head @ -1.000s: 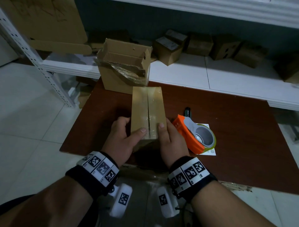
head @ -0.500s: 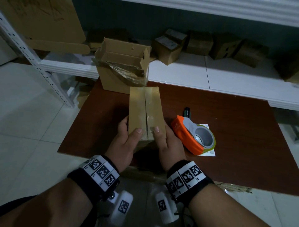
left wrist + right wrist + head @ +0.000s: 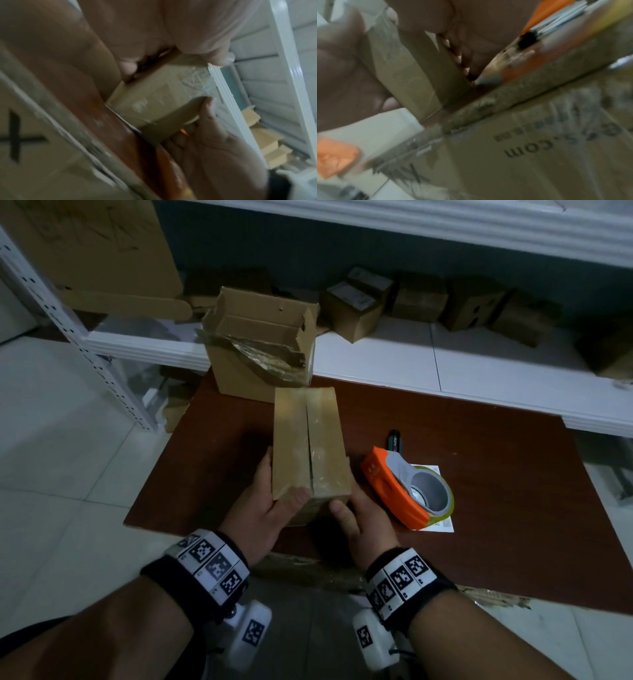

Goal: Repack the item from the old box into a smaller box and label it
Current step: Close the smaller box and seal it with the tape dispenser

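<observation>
A small taped cardboard box (image 3: 310, 446) lies lengthwise on the brown table (image 3: 513, 508). My left hand (image 3: 265, 498) grips its left side, with the thumb on the top near edge. My right hand (image 3: 358, 510) grips its right side, with the thumb against the near end face. The left wrist view shows the small box (image 3: 154, 97) held between both hands. In the blurred right wrist view the small box (image 3: 412, 75) stands at the table's edge. The old box (image 3: 260, 350) stands open behind, with torn tape hanging from it.
An orange tape dispenser (image 3: 407, 491) lies right of the small box on a white label sheet (image 3: 442, 525). A black marker (image 3: 394, 440) lies behind it. Several cardboard boxes (image 3: 356, 302) sit on the white shelf (image 3: 479, 364) beyond. A metal rack (image 3: 68, 320) stands left.
My right thumb has slid off the box top onto its near end face. Both hands have drawn slightly towards me. The box stays in place.
</observation>
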### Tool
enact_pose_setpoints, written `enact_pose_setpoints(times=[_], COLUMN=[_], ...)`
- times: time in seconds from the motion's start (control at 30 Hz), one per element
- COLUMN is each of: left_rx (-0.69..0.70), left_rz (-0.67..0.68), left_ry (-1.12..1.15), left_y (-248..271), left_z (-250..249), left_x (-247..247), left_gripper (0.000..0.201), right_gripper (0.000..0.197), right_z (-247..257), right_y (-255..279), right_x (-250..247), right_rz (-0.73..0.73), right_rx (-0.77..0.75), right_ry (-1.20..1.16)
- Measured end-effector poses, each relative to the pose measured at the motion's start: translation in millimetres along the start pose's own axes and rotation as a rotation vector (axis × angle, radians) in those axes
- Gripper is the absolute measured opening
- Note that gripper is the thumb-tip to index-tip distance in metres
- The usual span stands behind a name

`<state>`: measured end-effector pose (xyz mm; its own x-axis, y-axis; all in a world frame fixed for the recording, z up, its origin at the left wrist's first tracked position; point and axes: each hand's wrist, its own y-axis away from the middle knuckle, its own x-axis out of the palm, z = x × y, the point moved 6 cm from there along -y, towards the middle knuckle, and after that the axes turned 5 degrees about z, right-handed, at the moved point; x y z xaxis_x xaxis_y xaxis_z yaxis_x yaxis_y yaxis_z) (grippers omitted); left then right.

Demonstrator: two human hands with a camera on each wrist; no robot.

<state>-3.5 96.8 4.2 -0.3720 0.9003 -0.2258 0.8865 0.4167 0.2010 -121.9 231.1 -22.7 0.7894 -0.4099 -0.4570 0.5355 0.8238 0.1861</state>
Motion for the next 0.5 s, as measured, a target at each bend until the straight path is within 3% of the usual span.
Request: enact_pose_setpoints(times=[0.17,0.33,0.4,0.5], left_rx=[-0.025,-0.005,-0.002,-0.019], left_rz=[0.054,0.057,0.022,-0.076], left_ry=[-0.161,-0.104,-0.019,0.062], left_y=[-2.6,-1.4,2.3,4.2], left_z=[2.3,2.0,-4.3,-9.9], left_x=[-5.5,-5.4,-2.3,1.2], left_gripper=[0.112,0.108,0.088,0.056], right_gripper=[0.076,0.080,0.069,0.053], right_z=[-4.1,9.2,17.9,32.6], right_y=[-2.3,5.0,6.6,4.2], right_x=[-1.5,-3.3,-10.2,-10.8], right_rz=[0.003,-0.035,-0.155,-0.167], right_rx=[-0.002,-0.004,0.021,0.094], right_ry=[0.010,-0.172,-0.277,-0.164])
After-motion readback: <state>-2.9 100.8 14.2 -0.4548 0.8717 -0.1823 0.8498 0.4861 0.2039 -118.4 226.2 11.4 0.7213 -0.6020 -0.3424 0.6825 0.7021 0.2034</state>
